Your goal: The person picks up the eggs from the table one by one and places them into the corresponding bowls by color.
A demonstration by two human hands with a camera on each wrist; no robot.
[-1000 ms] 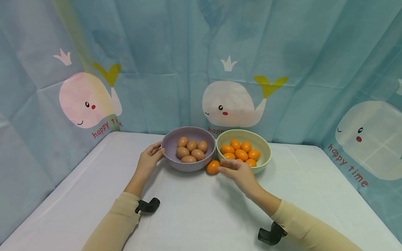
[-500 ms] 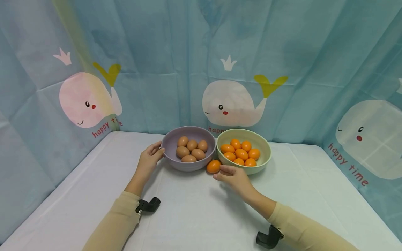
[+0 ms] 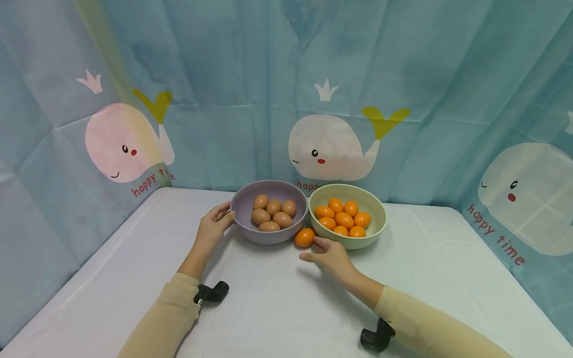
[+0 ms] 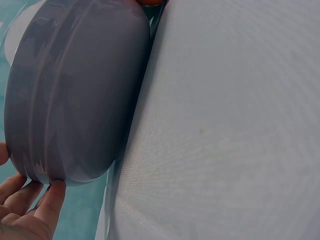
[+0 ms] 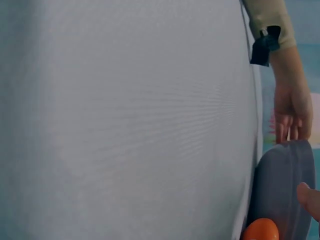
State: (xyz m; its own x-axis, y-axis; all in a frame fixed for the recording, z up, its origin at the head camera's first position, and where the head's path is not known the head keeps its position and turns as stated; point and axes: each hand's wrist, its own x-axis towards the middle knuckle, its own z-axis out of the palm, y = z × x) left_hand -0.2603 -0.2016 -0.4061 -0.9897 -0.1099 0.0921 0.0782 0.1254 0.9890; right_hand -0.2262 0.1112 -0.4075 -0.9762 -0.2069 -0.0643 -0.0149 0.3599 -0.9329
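In the head view, my left hand [image 3: 212, 226] holds the left side of a purple bowl [image 3: 268, 238] containing several brown eggs [image 3: 260, 217]. The left wrist view shows its fingers [image 4: 52, 205] against the bowl's outer wall. Right of it, touching or nearly so, stands a pale green bowl [image 3: 378, 223] with several glossy orange egg-shaped things [image 3: 344, 220]. One more orange egg-shaped thing [image 3: 304, 237] lies on the table in front, between the bowls. My right hand [image 3: 333, 258] is just right of it, thumb and fingers spread; whether a fingertip touches it, I cannot tell.
A white cloth covers the table [image 3: 268, 308]. Behind the bowls hangs a blue curtain [image 3: 224, 139] with printed whales, close to the table's far edge. Black camera mounts [image 3: 212, 292] sit on both wrists.
My right hand has drawn down and slightly left, its thumb moving away from the orange egg-shaped thing and its fingers spreading. The left hand and both bowls stay put.
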